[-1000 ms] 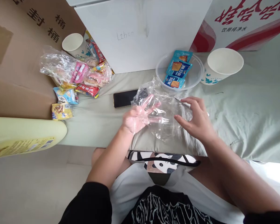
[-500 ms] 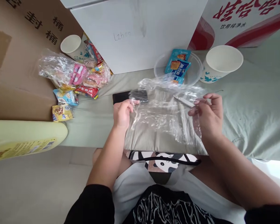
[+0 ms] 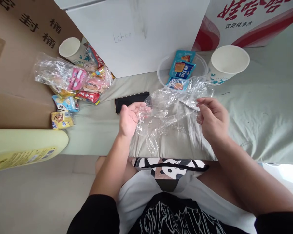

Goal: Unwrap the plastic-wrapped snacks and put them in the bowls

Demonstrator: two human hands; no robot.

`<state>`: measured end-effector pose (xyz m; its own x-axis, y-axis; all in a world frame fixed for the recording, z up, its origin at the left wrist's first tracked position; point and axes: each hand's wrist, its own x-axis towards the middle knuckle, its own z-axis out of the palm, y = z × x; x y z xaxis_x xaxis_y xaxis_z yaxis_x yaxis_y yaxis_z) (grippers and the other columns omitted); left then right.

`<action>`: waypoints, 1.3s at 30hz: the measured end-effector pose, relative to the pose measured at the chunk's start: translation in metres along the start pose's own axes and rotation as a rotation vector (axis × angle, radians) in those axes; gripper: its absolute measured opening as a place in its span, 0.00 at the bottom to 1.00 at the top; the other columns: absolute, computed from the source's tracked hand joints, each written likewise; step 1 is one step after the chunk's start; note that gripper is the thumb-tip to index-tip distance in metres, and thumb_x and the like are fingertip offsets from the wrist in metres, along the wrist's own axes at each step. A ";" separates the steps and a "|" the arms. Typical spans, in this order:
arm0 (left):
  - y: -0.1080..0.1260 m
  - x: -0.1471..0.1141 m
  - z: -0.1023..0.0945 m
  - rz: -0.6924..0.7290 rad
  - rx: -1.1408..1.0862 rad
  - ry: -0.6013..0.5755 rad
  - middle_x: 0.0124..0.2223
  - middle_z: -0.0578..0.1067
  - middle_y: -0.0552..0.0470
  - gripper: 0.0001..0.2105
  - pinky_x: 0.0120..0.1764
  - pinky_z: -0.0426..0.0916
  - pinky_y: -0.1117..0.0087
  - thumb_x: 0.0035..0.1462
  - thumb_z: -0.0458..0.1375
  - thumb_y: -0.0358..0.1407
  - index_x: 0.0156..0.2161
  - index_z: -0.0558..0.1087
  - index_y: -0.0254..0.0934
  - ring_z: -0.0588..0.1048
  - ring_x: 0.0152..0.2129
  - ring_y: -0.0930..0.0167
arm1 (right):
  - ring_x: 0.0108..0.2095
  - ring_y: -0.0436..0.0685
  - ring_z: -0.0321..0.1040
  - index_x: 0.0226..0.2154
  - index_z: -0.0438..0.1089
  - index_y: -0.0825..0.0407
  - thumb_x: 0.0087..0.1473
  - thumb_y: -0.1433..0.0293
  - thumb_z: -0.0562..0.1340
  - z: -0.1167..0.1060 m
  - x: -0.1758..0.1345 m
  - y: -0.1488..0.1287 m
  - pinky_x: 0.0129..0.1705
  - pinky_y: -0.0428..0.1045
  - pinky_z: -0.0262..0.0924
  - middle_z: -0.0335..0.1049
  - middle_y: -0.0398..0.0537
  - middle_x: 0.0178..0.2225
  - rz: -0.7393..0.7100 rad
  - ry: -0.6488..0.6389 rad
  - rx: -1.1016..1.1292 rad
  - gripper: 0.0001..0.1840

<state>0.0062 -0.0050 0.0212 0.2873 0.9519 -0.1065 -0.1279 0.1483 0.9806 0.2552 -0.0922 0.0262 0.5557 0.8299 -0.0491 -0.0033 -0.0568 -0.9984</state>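
Observation:
A crumpled clear plastic bag (image 3: 171, 113) stretches between my two hands above the cloth. My left hand (image 3: 129, 121) has its fingers curled into the left side of the bag, the thumb raised beside them. On the other side, my right hand (image 3: 213, 120) pinches the bag between thumb and fingers. A slim greyish strip (image 3: 189, 105) shows at the right fingertips, partly behind the plastic; its kind is unclear. Behind the left fingers lies a black phone (image 3: 132, 100). The bag's far edge overlaps a clear round plastic lid or dish (image 3: 162, 70) bearing blue snack packets (image 3: 183, 68).
A paper cup (image 3: 228, 63) stands at the right, another paper cup (image 3: 72, 48) at the left among bagged snacks (image 3: 75, 79). Boxes, one white (image 3: 136, 42) and one brown (image 3: 21, 81), line the back and left. A pale-yellow rounded object (image 3: 26, 143) juts in at left.
The bag has bunched up more between my hands, and its left part has drawn in. My left fingers have reached further into the plastic, uncovering more of the phone. The view has shifted slightly.

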 end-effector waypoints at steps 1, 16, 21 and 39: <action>-0.001 -0.003 0.003 0.039 0.036 -0.015 0.43 0.84 0.44 0.28 0.37 0.78 0.66 0.48 0.68 0.60 0.42 0.79 0.38 0.84 0.41 0.61 | 0.17 0.43 0.52 0.38 0.75 0.48 0.57 0.69 0.64 -0.001 0.000 0.001 0.16 0.44 0.46 0.66 0.41 0.31 -0.005 -0.016 -0.024 0.05; 0.026 -0.006 -0.026 -0.300 -0.082 0.173 0.27 0.81 0.53 0.16 0.23 0.70 0.76 0.51 0.66 0.43 0.43 0.76 0.37 0.79 0.20 0.73 | 0.14 0.45 0.53 0.41 0.70 0.45 0.53 0.69 0.67 -0.001 0.003 -0.008 0.15 0.43 0.47 0.70 0.36 0.22 0.030 0.046 0.096 0.11; 0.019 -0.018 -0.023 -0.028 0.059 0.222 0.25 0.80 0.60 0.24 0.24 0.71 0.76 0.52 0.70 0.42 0.52 0.67 0.45 0.78 0.19 0.73 | 0.15 0.43 0.56 0.30 0.63 0.47 0.50 0.69 0.68 -0.004 0.008 -0.003 0.16 0.42 0.47 0.69 0.35 0.24 -0.011 0.102 0.203 0.11; 0.003 -0.014 -0.027 -0.045 0.127 -0.183 0.34 0.82 0.48 0.18 0.34 0.75 0.70 0.45 0.75 0.41 0.41 0.78 0.37 0.80 0.30 0.70 | 0.24 0.46 0.60 0.40 0.77 0.46 0.49 0.72 0.67 -0.007 0.006 0.001 0.23 0.47 0.57 0.67 0.42 0.34 -0.084 -0.007 -0.039 0.13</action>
<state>-0.0235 -0.0105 0.0211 0.4593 0.8787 -0.1303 0.0061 0.1436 0.9896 0.2647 -0.0914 0.0246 0.5465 0.8368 0.0345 0.0758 -0.0083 -0.9971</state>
